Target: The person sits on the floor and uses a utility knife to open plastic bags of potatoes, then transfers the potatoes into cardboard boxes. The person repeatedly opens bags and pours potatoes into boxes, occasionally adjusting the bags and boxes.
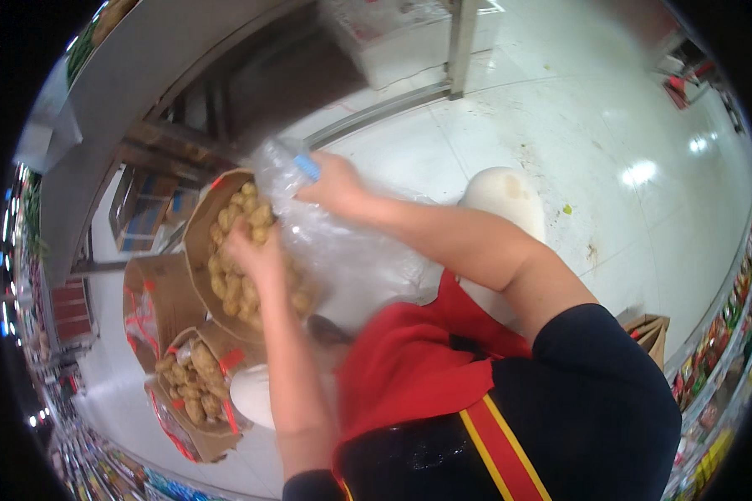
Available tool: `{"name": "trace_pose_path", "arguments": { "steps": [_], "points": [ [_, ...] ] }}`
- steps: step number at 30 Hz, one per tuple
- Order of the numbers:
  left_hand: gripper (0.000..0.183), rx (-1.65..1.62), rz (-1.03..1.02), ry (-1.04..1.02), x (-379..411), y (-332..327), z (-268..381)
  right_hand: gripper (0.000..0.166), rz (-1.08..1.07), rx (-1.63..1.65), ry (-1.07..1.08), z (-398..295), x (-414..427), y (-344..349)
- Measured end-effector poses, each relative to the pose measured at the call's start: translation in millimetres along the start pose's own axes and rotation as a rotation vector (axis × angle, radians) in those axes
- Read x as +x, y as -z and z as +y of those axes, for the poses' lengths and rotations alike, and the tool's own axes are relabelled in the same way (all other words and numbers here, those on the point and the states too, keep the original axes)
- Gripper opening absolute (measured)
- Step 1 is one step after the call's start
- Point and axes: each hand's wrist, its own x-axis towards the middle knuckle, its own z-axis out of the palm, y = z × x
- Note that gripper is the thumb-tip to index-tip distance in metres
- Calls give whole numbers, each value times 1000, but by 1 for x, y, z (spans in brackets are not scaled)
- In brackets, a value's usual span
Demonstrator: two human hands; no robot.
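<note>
A tall brown cardboard box (195, 250) full of small potatoes (233, 291) stands before me at centre left. My left hand (250, 247) reaches inside it, on the potatoes; its fingertips are partly hidden, so whether it grips one is unclear. Above and to the right of the box, my right hand (333, 185) is closed on the top of a large clear plastic bag (351, 250), with a small blue patch beside the fingers. The bag hangs down over the box's right side towards my red apron (407, 369) and looks blurred.
A lower carton (207, 441) of larger brown potatoes (191, 382) and another cardboard box (163, 300) stand beside the tall box. A metal-framed stand (382, 116) rises ahead, with a white box (407, 56) behind. Packaged goods line shelves (720, 369) at the right.
</note>
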Motion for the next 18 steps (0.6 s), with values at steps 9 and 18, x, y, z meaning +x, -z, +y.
{"name": "trace_pose_path", "arguments": {
  "steps": [9,18],
  "points": [
    [78,152,-243,-194,-35,-8,25,42,-243,369,-105,-17,-24,-17],
    [42,141,223,-92,14,25,-9,35,-59,312,-152,-8,-1,7]
  ]
}}
